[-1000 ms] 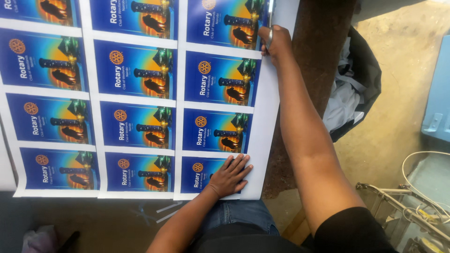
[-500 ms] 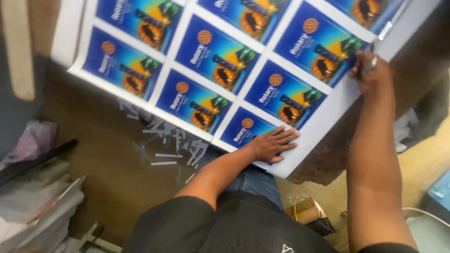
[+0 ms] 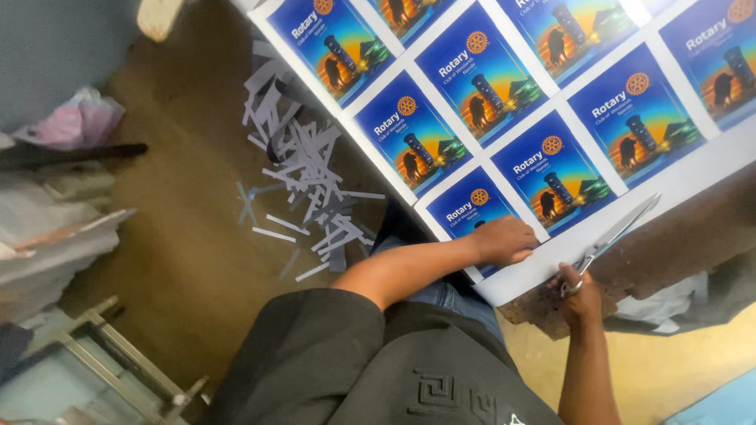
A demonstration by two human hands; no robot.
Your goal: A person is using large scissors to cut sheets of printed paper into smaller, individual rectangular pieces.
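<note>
A large white printed sheet (image 3: 693,161) with several blue picture panels lies across a brown worktable (image 3: 669,252). My left hand (image 3: 504,240) presses flat on the sheet's near corner, over a blue panel. My right hand (image 3: 579,291) grips a pair of silver scissors (image 3: 618,236) at the sheet's near edge; the blades point up and to the right along the white margin.
Several white paper strips (image 3: 303,173) lie scattered on the brown floor left of the table. A pink bag (image 3: 75,122), a dark bar (image 3: 71,153) and a metal frame (image 3: 126,366) sit at the left. Crumpled white cloth (image 3: 661,295) lies under the table at right.
The view has swung left and tilted, bringing the strips on the floor into sight. My right hand has come down from the sheet's far edge to its near corner, close to my left hand.
</note>
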